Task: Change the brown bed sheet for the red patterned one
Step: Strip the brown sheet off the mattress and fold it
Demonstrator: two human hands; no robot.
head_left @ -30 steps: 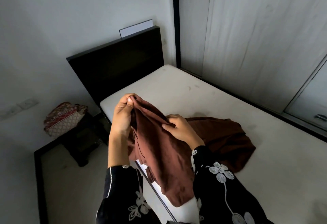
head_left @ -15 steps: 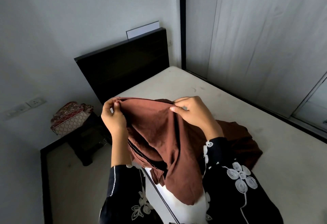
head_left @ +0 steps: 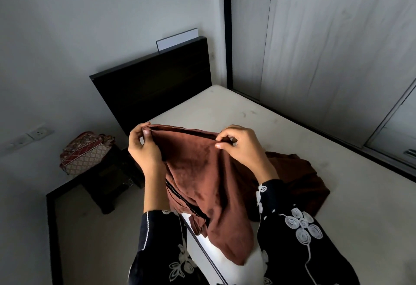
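Note:
I hold the brown bed sheet (head_left: 209,181) up by its top edge above the near side of the bare white mattress (head_left: 247,109). My left hand (head_left: 144,149) pinches one end of that edge and my right hand (head_left: 240,147) pinches the other, so the edge is stretched between them. The sheet hangs down in folds over the mattress side, and the rest lies bunched on the mattress behind my right arm. The red patterned sheet (head_left: 86,151) sits folded on a dark low stool (head_left: 112,183) left of the bed.
A black headboard (head_left: 155,88) stands against the grey wall, with a white board (head_left: 177,40) behind it. Pale wardrobe doors (head_left: 326,48) run along the bed's far side. A wall socket (head_left: 39,132) is at the left. Bare floor lies between the stool and me.
My hands have moved apart along the brown sheet's edge, from bunched close together to spread wide, and the sheet has been lifted higher off the mattress.

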